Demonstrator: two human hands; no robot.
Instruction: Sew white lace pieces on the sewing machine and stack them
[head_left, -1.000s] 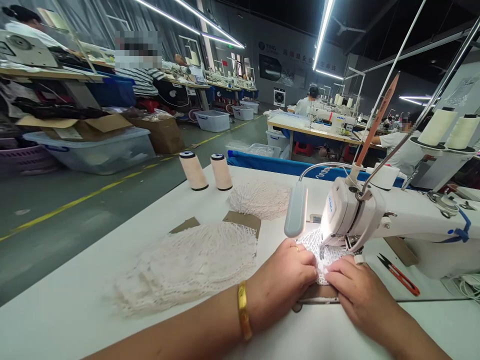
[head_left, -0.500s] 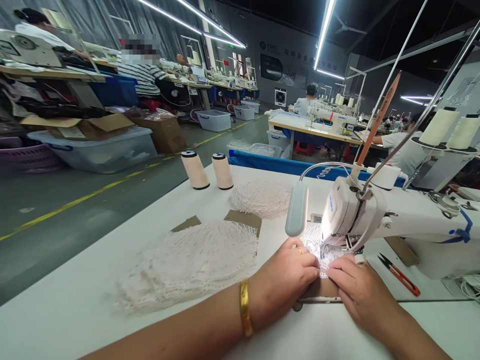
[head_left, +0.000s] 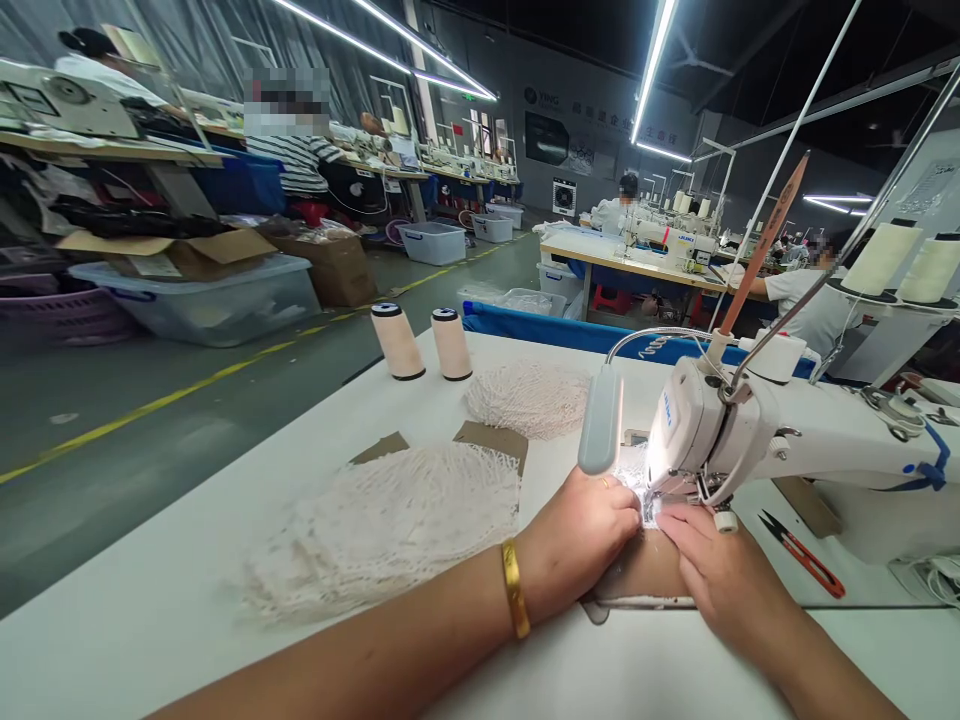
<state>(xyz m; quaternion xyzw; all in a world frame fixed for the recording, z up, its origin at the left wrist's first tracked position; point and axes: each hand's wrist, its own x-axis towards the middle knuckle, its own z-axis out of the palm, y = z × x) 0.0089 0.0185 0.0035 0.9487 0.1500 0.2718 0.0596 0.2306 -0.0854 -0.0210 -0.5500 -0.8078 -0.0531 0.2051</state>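
Observation:
A small piece of white lace (head_left: 634, 470) lies under the needle area of the white sewing machine (head_left: 679, 420), lit brightly by a lamp (head_left: 600, 420). My left hand (head_left: 589, 530), with a gold bracelet, holds the lace from the left, its fingers pressed together. From the right, my right hand (head_left: 712, 555) pinches the lace edge near the presser foot. Brown sheet material (head_left: 649, 570) shows between the hands. A large pile of white lace (head_left: 397, 520) spreads to the left, and a smaller lace heap (head_left: 525, 398) sits behind it.
Two cream thread cones (head_left: 397, 343) stand at the table's back left. Red-handled snips (head_left: 806, 556) lie right of my right hand. A blue cloth trough (head_left: 540, 325) runs along the far edge. Other people sit at machines beyond; boxes and bins (head_left: 202, 300) stand on the floor.
Both hands have shifted slightly forward toward the machine, and less lace shows between them. More of the brown material is visible. The whole view has moved slightly.

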